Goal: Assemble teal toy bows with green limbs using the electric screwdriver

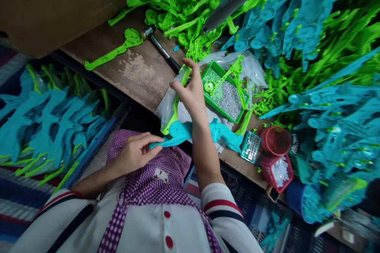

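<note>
My left hand pinches the thin tapered end of a blue plastic part. That part reaches across my lap and along the bench edge, its middle hidden under my right forearm. My right hand is stretched over the bench with thumb and index finger apart. Just behind those fingers lies a long green plastic part, partly covered; no firm grip on it shows. Close beside my right hand stands a green tray of small silvery pieces, with green parts lying across it.
A hammer and a single green part lie on the bench. Green parts and blue parts are heaped behind and right. Red containers and a small teal tray stand right. Stacked blue pieces fill a crate at left.
</note>
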Demonstrator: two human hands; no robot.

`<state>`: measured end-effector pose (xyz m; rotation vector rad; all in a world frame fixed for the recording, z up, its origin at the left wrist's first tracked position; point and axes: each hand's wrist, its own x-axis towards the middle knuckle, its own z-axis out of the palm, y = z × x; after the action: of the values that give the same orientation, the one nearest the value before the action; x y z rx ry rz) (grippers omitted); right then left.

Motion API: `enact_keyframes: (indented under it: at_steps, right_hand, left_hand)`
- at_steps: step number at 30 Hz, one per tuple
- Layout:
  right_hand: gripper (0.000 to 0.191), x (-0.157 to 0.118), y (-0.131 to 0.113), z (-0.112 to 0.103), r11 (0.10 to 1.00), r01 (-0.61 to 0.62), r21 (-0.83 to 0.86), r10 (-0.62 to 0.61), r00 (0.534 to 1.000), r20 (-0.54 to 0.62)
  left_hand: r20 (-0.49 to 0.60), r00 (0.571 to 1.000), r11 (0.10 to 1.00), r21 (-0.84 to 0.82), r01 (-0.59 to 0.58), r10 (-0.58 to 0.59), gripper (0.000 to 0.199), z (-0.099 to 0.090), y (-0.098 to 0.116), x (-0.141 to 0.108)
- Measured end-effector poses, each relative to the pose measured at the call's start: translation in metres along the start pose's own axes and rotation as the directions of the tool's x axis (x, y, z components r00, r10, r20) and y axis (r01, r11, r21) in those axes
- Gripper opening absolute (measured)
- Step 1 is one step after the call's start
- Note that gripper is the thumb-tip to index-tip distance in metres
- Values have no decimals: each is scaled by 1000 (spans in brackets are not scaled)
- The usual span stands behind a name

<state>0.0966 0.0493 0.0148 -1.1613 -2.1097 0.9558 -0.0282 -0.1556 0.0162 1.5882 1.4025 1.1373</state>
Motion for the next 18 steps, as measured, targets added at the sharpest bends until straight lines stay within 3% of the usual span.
enact_keyframes:
  at_steps: [4, 7, 11, 18]
  right_hand:
    - [58, 7, 11, 8, 1000, -10, 10, 11, 998, -64]
    - [57, 7, 9, 10, 1000, -8, 9, 8, 996, -91]
    - [56, 5, -2, 7, 1000, -18, -2, 17, 995, -101]
    - [56, 11, -7, 5, 1000, -3, -30, 0, 996, -94]
  left_hand:
    - [290, 939, 960, -153, 235, -184, 31, -8, -18, 18]
    - [400, 887, 930, -180, 322, -230, 33, -6, -26, 22]
    - [323, 914, 926, -199, 321, -247, 29, 5, -27, 14]
    - [108, 977, 969, -148, 197, -182, 31, 14, -22, 4]
